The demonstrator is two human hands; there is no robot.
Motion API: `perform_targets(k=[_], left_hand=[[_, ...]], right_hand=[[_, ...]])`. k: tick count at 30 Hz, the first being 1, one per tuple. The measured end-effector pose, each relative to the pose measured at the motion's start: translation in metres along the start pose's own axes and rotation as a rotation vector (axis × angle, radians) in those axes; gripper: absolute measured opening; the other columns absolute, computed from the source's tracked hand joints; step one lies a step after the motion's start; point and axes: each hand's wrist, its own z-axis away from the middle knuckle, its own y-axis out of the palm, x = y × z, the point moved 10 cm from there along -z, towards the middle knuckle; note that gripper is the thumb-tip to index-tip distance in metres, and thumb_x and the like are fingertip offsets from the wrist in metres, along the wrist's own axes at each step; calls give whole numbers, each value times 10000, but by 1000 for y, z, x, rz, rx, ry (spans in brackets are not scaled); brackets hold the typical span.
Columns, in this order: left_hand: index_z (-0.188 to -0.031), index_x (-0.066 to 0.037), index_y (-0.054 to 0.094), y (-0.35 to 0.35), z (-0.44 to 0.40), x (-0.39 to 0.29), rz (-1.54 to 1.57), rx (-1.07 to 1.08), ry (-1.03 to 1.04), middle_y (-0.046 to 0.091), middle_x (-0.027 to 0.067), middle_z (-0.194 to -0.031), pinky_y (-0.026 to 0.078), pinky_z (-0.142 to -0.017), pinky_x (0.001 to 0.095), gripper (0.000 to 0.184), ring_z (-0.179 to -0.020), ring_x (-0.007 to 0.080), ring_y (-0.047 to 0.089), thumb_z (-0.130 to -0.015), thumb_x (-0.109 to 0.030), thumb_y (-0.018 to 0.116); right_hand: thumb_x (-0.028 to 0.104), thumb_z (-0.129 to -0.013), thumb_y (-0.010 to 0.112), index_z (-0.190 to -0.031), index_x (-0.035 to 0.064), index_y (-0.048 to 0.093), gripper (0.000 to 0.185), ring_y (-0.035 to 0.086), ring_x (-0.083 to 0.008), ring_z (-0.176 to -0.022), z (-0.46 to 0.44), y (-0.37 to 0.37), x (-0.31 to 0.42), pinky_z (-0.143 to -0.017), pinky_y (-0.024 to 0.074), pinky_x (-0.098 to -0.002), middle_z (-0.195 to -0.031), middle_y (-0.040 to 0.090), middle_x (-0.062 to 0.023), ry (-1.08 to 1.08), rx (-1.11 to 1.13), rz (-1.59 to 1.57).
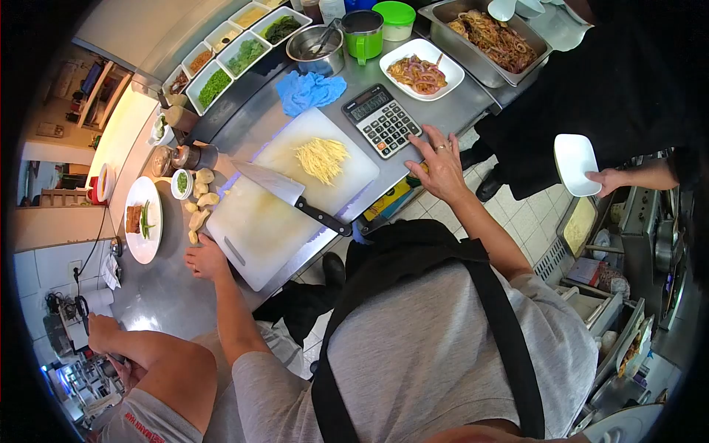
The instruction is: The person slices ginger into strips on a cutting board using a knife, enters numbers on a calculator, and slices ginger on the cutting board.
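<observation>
My right hand, fingers spread, reaches to the lower right edge of a calculator, with a fingertip at its keys. My left hand rests on the counter beside the white cutting board, its fingers loosely apart and nothing visible in them. Across this board and a second cutting board lies a chef's knife, its black handle towards me. Fine pale yellow strips, which look like ginger, are heaped on the second board. Peeled ginger-like pieces sit left of the boards.
Around the boards are a blue cloth, a steel bowl, a dish of noodles and onion and a plate of food. On the right, a co-worker's hand holds a white dish. Another person's arm is at left.
</observation>
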Motion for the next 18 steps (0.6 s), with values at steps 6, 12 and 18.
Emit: perform_targets(k=[6,12,18], left_hand=[[-1349,28,422,2,-2,1,-5,-37,6,451,187,-1367,370,-1013,533,748,-1306,335,405,-949,-602,388],[-1349,31,426,2,-3,1,2,-53,-7,445,192,-1377,359,-1026,534,751,-1316,336,398,-944,-601,400],[-1342,27,438,1,-2,1,16,-11,-21,448,190,-1385,348,-1040,533,740,-1327,334,388,-943,-595,407]], right_hand=[[369,-864,669,-1333,160,528,533,395,-361,-1337,1,1,-1,-1099,225,-613,-1445,396,-176,1,3,0],[367,-854,676,-1299,173,558,500,395,-359,-1332,1,2,-2,-1081,239,-606,-1416,423,-186,-11,-17,-6],[360,-851,682,-1195,120,608,426,447,-366,-1288,-8,-8,4,-1072,260,-615,-1424,421,-181,-13,4,-21]])
